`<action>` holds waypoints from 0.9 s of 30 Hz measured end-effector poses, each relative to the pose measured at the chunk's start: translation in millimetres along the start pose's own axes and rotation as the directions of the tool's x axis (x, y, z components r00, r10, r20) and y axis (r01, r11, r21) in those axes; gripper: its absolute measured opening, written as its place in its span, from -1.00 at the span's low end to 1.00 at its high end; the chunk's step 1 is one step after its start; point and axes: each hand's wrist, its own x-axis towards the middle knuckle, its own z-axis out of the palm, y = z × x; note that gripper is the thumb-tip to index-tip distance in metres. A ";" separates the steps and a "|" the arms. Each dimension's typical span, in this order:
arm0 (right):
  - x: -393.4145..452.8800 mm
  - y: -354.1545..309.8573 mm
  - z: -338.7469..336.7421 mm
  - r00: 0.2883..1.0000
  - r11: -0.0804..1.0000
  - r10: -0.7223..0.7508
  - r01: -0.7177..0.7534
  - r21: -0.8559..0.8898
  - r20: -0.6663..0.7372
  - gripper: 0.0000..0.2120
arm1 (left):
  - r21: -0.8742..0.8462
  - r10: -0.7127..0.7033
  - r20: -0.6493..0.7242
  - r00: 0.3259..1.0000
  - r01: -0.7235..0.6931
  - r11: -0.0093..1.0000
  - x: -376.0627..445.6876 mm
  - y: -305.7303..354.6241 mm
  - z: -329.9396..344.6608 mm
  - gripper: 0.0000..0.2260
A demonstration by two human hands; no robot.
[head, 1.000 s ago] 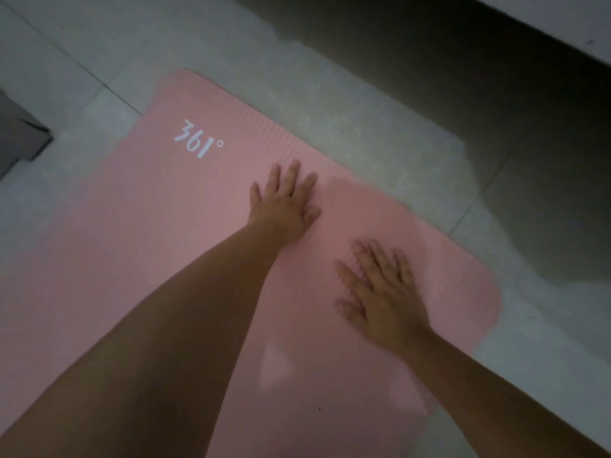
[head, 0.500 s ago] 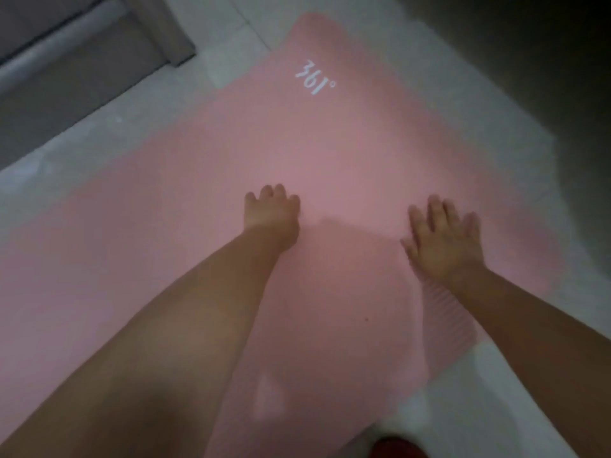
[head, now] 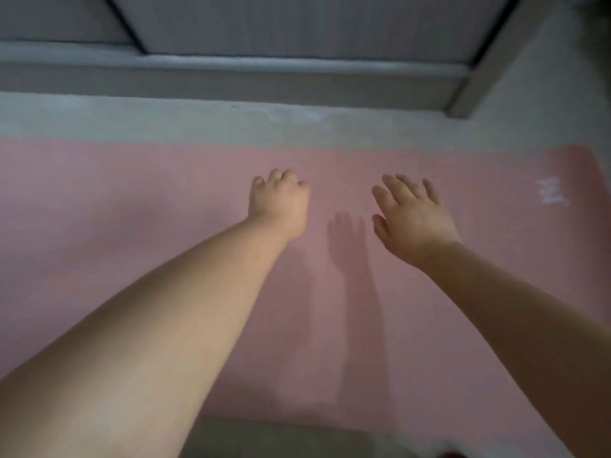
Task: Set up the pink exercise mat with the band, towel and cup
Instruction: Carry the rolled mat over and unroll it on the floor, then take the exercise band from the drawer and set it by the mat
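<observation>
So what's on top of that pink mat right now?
Nothing rests on the visible pink mat: only shadows and a white printed mark. Both hands, left and right, are above it. The arms cover some of its surface.

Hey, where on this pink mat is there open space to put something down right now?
The pink mat shows bare surface left of the left hand, out to the frame edge. Another bare patch lies between the right hand and the white logo near the mat's right end. The middle is crowded: both hands and forearms are over it, with only a narrow gap between them.
</observation>
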 end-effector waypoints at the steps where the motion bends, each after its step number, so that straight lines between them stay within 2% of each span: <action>1: 7.1 -22.6 -23.7 0.991 0.995 -0.097 0.094 -0.032 -0.094 -0.61 | -0.008 -0.053 -0.004 0.999 0.053 0.999 -8.0 -23.2 -14.9 -0.69; 3: 21.2 -71.0 -75.7 0.952 0.974 -0.222 0.210 -0.081 -0.210 -0.60 | -0.034 -0.158 -0.004 0.987 0.158 0.987 -27.5 -77.2 -53.0 -0.68; 6: 31.0 -140.7 -151.9 0.946 0.962 -0.271 0.272 -0.019 -0.176 -0.64 | -0.059 -0.275 0.007 0.961 0.275 0.960 -65.1 -153.8 -109.7 -0.68; 9: 34.7 -194.3 -219.8 0.935 0.953 -0.288 0.302 0.038 -0.207 -0.69 | -0.088 -0.319 0.017 0.948 0.319 0.944 -109.4 -216.6 -160.6 -0.71; 10: 38.8 -220.5 -249.2 0.917 0.933 -0.346 0.359 0.032 -0.200 -0.70 | -0.097 -0.355 0.033 0.934 0.357 0.929 -130.9 -247.6 -184.1 -0.72; 13: 41.7 -277.5 -307.8 0.820 0.848 -0.518 0.529 -0.025 -0.244 -0.70 | -0.114 -0.426 0.034 0.904 0.427 0.897 -180.2 -301.4 -224.4 -0.72; 16: 44.3 -336.7 -352.8 0.710 0.751 -0.641 0.659 -0.047 -0.293 -0.66 | -0.112 -0.530 0.074 0.845 0.535 0.837 -230.7 -350.7 -258.0 -0.70; 19: 31.9 -399.4 -389.8 0.610 0.659 -0.728 0.749 -0.073 -0.312 -0.73 | -0.127 -0.666 0.099 0.740 0.673 0.729 -298.9 -389.4 -281.8 -0.69; 22: 7.6 -460.6 -414.6 0.489 0.539 -0.818 0.835 -0.109 -0.301 -0.69 | -0.154 -0.795 0.128 0.594 0.803 0.575 -374.4 -413.9 -291.2 -0.71; 24: -14.7 -499.3 -422.4 0.358 0.410 -0.888 0.900 -0.146 -0.287 -0.62 | -0.177 -0.863 0.181 0.472 0.879 0.443 -427.1 -424.0 -293.9 -0.70; 27: -54.0 -556.9 -429.3 0.191 0.242 -0.944 0.955 -0.170 -0.268 -0.62 | -0.204 -0.927 0.240 0.287 0.949 0.241 -502.3 -434.0 -293.0 -0.70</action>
